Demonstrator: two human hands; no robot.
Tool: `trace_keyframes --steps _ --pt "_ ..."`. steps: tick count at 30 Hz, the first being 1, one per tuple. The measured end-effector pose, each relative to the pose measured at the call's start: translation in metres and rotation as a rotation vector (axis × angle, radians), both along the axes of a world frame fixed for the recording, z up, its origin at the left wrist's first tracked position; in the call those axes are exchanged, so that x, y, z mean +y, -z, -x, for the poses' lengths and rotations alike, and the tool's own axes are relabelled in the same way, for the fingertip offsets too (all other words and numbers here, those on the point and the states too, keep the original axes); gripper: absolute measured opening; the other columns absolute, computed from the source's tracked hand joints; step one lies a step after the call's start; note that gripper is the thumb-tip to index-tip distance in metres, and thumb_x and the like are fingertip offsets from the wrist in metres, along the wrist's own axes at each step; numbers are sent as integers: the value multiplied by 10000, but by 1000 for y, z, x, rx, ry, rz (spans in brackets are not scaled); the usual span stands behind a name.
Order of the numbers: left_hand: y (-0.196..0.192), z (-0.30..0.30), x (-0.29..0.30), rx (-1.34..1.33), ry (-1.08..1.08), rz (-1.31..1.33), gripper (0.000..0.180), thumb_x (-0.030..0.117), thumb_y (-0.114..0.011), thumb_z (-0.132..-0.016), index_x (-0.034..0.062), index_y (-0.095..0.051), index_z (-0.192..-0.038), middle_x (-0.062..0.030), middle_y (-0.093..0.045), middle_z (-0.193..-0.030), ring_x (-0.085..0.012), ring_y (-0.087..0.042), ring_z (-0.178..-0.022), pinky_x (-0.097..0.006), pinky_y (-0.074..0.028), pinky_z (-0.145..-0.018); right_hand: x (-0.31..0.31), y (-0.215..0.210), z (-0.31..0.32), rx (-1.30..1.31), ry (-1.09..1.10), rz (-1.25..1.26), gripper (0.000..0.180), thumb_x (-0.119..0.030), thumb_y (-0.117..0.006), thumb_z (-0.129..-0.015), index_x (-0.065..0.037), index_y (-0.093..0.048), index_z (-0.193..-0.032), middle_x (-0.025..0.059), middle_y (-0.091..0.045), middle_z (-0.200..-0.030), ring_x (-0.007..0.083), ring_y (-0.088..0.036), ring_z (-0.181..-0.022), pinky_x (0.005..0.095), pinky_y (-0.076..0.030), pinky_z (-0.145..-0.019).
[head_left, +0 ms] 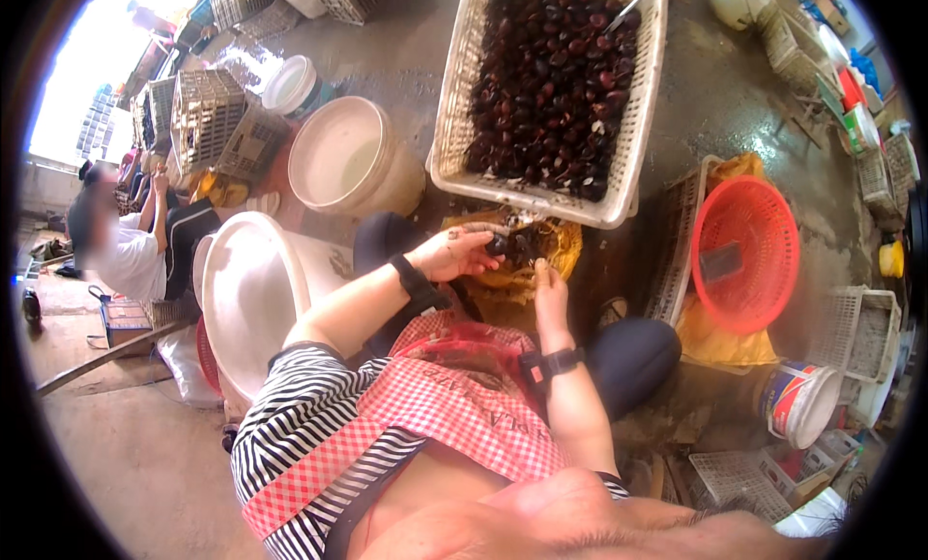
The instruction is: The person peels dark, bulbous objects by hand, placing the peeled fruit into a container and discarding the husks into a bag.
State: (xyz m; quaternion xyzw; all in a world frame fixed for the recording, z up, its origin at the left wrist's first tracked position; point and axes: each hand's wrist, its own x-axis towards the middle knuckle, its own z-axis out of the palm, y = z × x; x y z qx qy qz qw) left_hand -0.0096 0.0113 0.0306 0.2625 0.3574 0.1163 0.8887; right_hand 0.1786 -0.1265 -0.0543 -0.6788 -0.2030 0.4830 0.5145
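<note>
The left hand grips a dark shell above a yellow sack; whether the right hand, just beside, holds anything cannot be told. Shell-by-shell handwork appears under way, calling next for steady fingertips. Ahead, a loaded crate crowds forward reach; a bucket stands left, a red basket right.

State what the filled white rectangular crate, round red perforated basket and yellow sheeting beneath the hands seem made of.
White crate: probably matte moulded plastic, given its regular openwork.
Red basket: likely smooth plastic, evenly coloured with regular holes.
Yellow sheeting: creased, slightly shiny; perhaps flexible plastic.
</note>
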Motion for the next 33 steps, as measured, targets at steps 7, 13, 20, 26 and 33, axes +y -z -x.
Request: trace_keyframes --steps 7,13,20,26,33 --pt "-1 -7 -56 245 72 -420 399 90 -688 -911 40 -553 -1283 1 -629 -979 -61 -574 -843 -207 -471 -724 -12 -24 19 -467 -189 -256 349 -351 -632 -960 -7 -669 -1009 154 -693 -945 313 -658 -900 372 -510 -808" --pt "13 5 -64 259 108 -637 361 98 -718 -880 0 -586 -1201 -6 -637 -1024 -86 -570 -900 -244 -482 -803 -2 -34 13 -705 -255 -194 359 -412 -652 -924 -54 -656 -949 129 -692 -862 344 -652 -813 412 -508 -717" --pt "10 6 -60 399 189 -815 387 121 -747 -859 -20 -591 -1184 -61 -679 -998 -109 -605 -925 -272 -510 -819 -5 -34 22 -573 -332 -251 449 -514 -652 -905 -93 -650 -1061 74 -656 -803 224 -638 -742 351 -501 -672" --pt "21 8 -68 357 199 -790 408 132 -750 -853 -31 -590 -1191 -104 -675 -1061 -144 -621 -972 -311 -506 -867 -6 -2 3 -454 -227 70 499 -547 -669 -879 -75 -649 -1039 109 -668 -795 268 -642 -702 363 -506 -662" --pt "-1 1 -65 308 272 -825 407 121 -742 -863 -9 -576 -1212 -46 -638 -1063 -123 -567 -982 -297 -478 -900 -11 29 -10 -497 -188 173 568 -596 -650 -870 -65 -627 -1069 106 -667 -834 246 -644 -737 349 -508 -666"
